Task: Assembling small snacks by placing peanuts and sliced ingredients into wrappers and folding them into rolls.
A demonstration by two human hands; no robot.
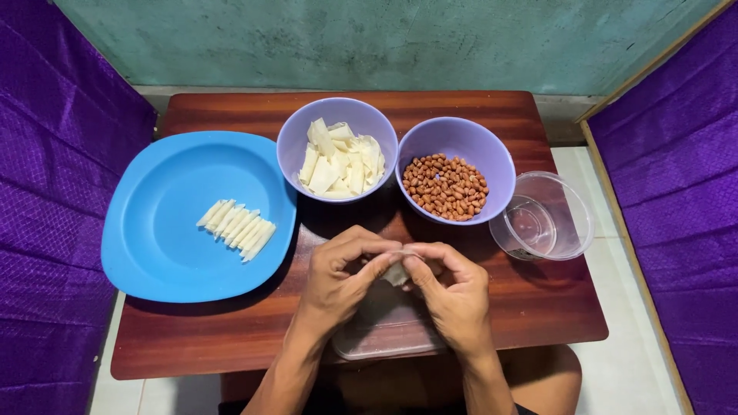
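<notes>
Head view: both hands, left hand point(342, 273) and right hand point(453, 288), around thin pale wrapper point(397, 270).

Setting: home food-prep corner, informal. Low dark wooden table point(538, 307) on pale tiled floor point(615, 369), set against a worn teal-painted wall point(384, 38). Purple quilted fabric point(46, 192) hangs on both sides. Household plasticware on top: blue plate point(154, 253), two lilac bowls point(296, 131), clear container point(569, 200). Peanuts point(446, 188) and pale dough strips point(342, 161) inside bowls.
</notes>
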